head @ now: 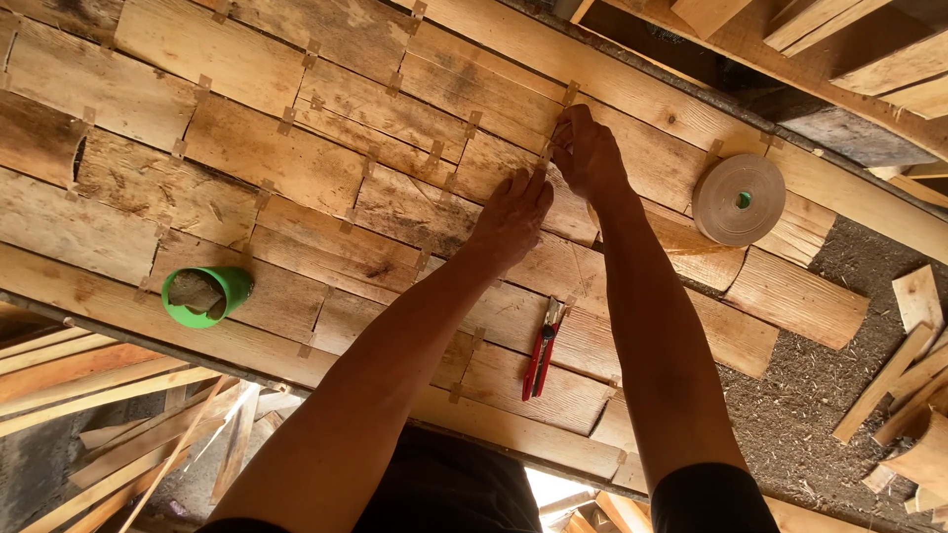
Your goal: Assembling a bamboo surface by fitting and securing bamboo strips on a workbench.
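Observation:
Thin wood veneer pieces [296,158] lie edge to edge across a work table, joined by small squares of brown tape. My left hand [513,212] lies flat on a veneer piece near the middle, fingers together and pointing up. My right hand [585,150] is just beyond it with its fingertips bunched on a seam, pressing a small tape piece [549,148]. Whether the fingers pinch the tape I cannot tell. A roll of brown paper tape [739,198] lies to the right of my right forearm. Red-handled pliers [542,351] rest between my forearms.
A green cup [205,294] lies on its side at the left, with a wood scrap inside. Loose wood strips [118,415] are piled below the table's near edge and at the right [908,365]. Sawdust covers the ground [800,395] at the right.

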